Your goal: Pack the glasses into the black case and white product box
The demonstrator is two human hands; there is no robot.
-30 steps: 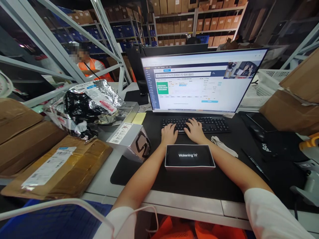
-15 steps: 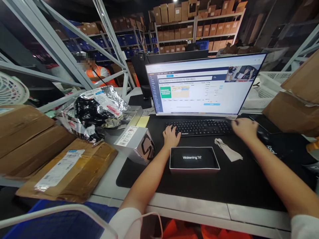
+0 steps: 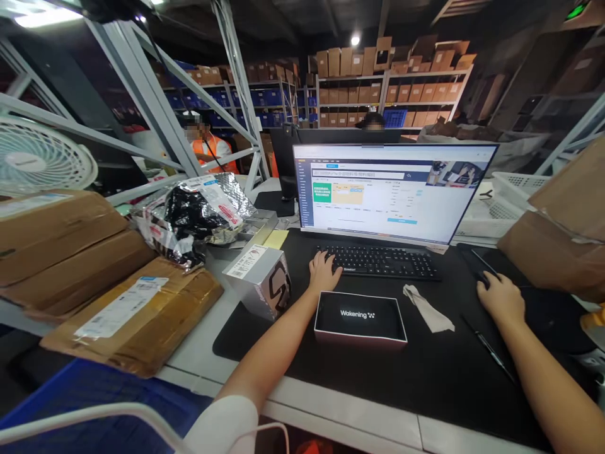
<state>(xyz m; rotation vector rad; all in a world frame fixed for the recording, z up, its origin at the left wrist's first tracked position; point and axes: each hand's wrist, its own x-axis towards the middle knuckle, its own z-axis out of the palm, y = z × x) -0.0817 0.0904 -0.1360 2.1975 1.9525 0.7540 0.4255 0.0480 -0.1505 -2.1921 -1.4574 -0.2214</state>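
1. Wakening box (image 3: 362,341): blk inside, white rim, long axis side-to-side.
2. R hand (image 3: 503,299): well right of box, palm down, curled; can't tell what's gripped under it.
3. L hand (image 3: 324,271): beyond box's left end, fingers spread on kbd (image 3: 382,261), no grip.
4. The kbd: beyond box, blk, roughly parallel, extends right from L hand.

Head-worn view faces forward and down, close over desk (image 3: 350,407), keyboard (image 3: 378,260).

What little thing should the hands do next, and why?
Perhaps the right hand should click: it seems to cup a mouse, hidden beneath it, and the lit screen shows a blue button. The left hand rests on the keyboard.
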